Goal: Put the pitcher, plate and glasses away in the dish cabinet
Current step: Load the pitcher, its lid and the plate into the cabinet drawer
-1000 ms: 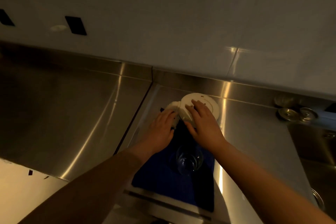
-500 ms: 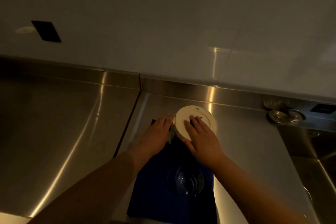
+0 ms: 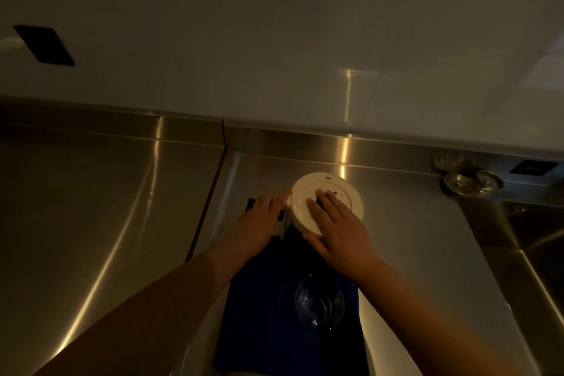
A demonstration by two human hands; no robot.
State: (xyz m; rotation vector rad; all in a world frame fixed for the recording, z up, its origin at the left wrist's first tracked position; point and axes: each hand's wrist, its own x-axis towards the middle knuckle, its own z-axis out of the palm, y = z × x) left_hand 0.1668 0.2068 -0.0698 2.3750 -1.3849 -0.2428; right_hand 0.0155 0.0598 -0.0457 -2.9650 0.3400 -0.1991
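Both hands since 1.0 s ago: little shift, same hold. Right hand [image 3: 341, 229] flat, fingers straight on pitcher [image 3: 328, 201] lid. Left hand [image 3: 259, 220] at pitcher's 9 o'clock side, apparently gripping handle; curl unclear. Pitcher on blue mat [image 3: 259, 330], glass [image 3: 319, 304] at 6 o'clock. Judgement: lift imminent, nothing stowed.

A white-lidded round pitcher [image 3: 328, 198] stands at the far end of a dark blue rectangular mat [image 3: 262, 330] on the stainless steel table [image 3: 106, 207]. A clear drinking glass [image 3: 319, 304] sits on the mat nearer the person. Two small round metal strainers [image 3: 471, 182] lie far right.
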